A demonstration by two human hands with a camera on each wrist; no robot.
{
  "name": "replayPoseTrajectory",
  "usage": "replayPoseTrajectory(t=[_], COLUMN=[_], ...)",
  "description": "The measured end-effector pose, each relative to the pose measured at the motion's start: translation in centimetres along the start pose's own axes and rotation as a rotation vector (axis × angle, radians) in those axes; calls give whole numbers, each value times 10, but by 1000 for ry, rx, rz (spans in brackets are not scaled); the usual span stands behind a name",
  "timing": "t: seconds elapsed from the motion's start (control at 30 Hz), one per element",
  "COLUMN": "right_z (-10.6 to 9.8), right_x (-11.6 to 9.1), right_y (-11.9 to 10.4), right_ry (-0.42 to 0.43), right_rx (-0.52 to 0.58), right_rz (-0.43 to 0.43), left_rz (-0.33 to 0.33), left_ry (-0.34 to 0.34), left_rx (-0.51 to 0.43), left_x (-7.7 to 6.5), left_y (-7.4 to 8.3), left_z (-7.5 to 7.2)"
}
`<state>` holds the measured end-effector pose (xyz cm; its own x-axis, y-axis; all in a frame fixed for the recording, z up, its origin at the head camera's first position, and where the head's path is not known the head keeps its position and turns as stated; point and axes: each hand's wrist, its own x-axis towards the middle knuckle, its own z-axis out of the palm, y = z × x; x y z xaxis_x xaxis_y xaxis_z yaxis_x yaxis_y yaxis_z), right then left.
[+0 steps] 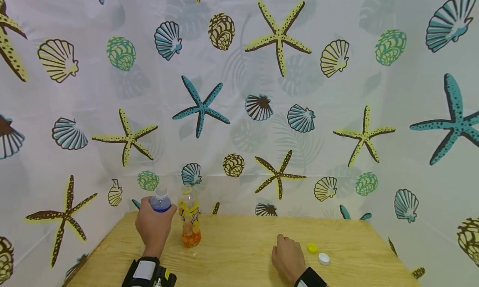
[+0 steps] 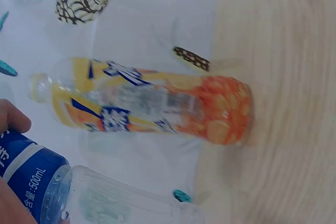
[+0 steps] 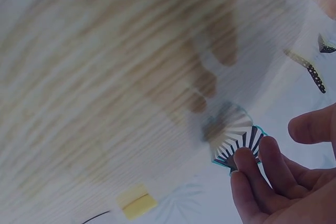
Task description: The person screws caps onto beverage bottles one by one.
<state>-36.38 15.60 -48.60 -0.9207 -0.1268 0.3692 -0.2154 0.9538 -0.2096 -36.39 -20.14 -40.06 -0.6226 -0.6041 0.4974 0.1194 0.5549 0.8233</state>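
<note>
My left hand [image 1: 153, 226] grips a clear bottle [image 1: 161, 203] with a blue label near its top. In the left wrist view the lower body of this bottle [image 2: 115, 198] looks transparent; whether its base touches the table cannot be told. Just right of it stands an upright bottle [image 1: 191, 220] with a yellow label and orange-patterned bottom, apart from my hand. My right hand [image 1: 289, 256] is low over the table's right half, its fingers [image 3: 270, 166] loosely bent with nothing in them. Beside it lie a yellow cap [image 1: 312, 248] and a white cap [image 1: 324, 259].
Both bottles and the caps are on a light wooden table [image 1: 239, 253]. Behind and at the sides hangs a white curtain [image 1: 239, 145] printed with starfish and shells, meeting the table's back edge. A dark strap with a device [image 1: 147, 272] sits on my left wrist.
</note>
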Motion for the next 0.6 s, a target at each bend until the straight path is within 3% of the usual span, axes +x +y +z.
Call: replayPoseTrajectory(t=[0.13,0.33,0.6], right_z=[2,2,-2], right_x=[-1,-2,0], right_y=[0,-1,1], right_ry=[0,-32,-34], right_rx=[18,31,8], right_rz=[4,17,60], left_rz=[41,168,271], left_ry=[-27,-87,-193], left_rx=[-12,-43,-77], left_x=[-4,-19,-41], left_y=[20,46,66], left_z=[1,9,30])
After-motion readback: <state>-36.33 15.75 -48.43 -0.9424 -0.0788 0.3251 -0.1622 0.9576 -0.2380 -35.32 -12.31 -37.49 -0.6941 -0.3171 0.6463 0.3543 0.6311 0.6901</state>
